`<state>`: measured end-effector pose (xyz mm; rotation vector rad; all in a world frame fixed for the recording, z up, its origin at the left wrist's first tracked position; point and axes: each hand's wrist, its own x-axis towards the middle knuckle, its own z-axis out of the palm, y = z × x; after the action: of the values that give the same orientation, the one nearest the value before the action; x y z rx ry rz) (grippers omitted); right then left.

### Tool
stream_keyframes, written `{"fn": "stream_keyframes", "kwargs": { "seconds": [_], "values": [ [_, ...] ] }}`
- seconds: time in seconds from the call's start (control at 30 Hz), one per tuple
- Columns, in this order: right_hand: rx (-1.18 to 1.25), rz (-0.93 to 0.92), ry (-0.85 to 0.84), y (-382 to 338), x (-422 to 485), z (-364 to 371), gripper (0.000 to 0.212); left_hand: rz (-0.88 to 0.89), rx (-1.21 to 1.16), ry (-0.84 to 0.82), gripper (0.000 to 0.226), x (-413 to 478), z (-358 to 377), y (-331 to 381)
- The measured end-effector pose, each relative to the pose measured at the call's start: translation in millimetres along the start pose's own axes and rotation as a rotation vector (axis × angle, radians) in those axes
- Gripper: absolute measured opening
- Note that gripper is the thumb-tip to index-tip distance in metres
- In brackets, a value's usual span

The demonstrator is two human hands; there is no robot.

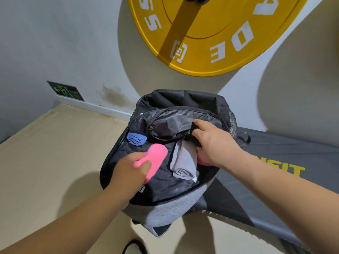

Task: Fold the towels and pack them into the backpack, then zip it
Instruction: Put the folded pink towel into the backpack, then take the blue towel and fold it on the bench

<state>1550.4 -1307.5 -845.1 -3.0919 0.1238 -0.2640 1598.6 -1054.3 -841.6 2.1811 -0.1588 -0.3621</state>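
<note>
At nine o'clock in the view a dark rectangular exit sign with green figures point(66, 91) sits low on the pale grey painted wall point(55, 43), just above a white skirting board point(95, 107). Below it the beige floor point(45, 153) spreads from nine to seven o'clock, with the arms' shadows on it. A brownish stain point(113, 94) marks the wall near the skirting.

The left hand point(130, 171) comes in from seven o'clock. Its fingers point(134, 157) are curled tight round a soft pink rolled towel point(156, 156), holding it over the open mouth of the black and grey fabric backpack point(165, 208). At eleven o'clock from the pink towel a small blue rolled towel point(136, 138) is tucked against the backpack's left rim. In the middle of the opening a grey rolled towel point(183, 162) lies inside the backpack, its spiral end towards six o'clock. The right hand point(212, 142), entering from four o'clock, grips the black lining at the backpack's right rim, thumb on top and fingers curled under.

At twelve to one o'clock a large round yellow weight plate with white lettering point(211, 43) hangs against the wall. The backpack sits at the left end of a dark grey padded bench surface point(275, 153) with yellow lettering, which runs from three to five o'clock.
</note>
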Motion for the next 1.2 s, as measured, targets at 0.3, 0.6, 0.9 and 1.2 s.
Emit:
{"fn": "stream_keyframes", "kwargs": {
  "seconds": [0.3,0.6,0.9,1.2],
  "values": [
    [0.073,0.039,0.243,10.5,6.7,2.7,0.013,0.069,-0.125,-0.025,0.029,36.8,44.5,13.1],
    [0.093,-0.057,0.224,7.8,-12.3,4.3,0.030,0.103,0.135,-0.084,0.047,34.6,56.7,5.6],
    [0.112,0.047,0.283,26.6,-64.6,-56.0,0.029,0.359,0.206,-0.203,0.023,-32.4,58.5,74.9],
    [0.211,0.747,-0.019,156.2,-227.6,-50.8,0.036,0.542,0.261,-0.591,0.012,-115.3,179.4,196.6]
  ]
}}
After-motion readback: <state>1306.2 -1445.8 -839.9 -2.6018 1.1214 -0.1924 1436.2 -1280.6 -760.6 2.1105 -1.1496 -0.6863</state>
